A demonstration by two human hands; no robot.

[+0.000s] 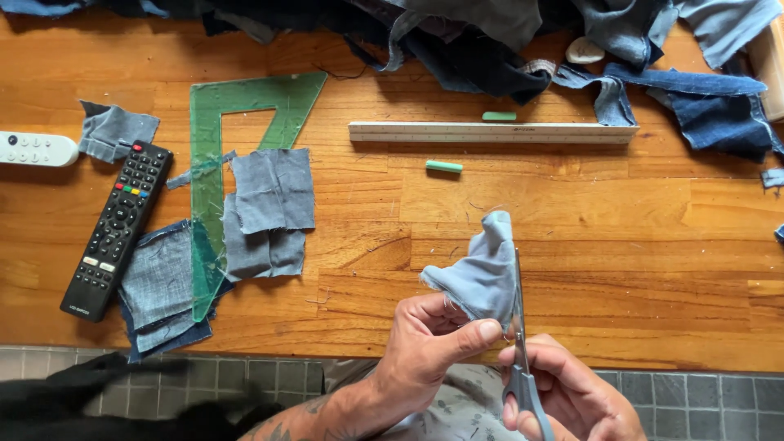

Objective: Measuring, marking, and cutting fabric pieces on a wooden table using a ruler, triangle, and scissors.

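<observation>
My left hand pinches a small piece of light blue denim by its lower edge, holding it up over the front edge of the wooden table. My right hand grips grey-handled scissors, whose blades run up along the right side of the fabric piece. Both hands are close together at the bottom centre of the head view.
Cut denim squares lie at left under and beside a green see-through set square. A black remote, a white remote, a long ruler, two green chalk pieces and a heap of denim scraps share the table.
</observation>
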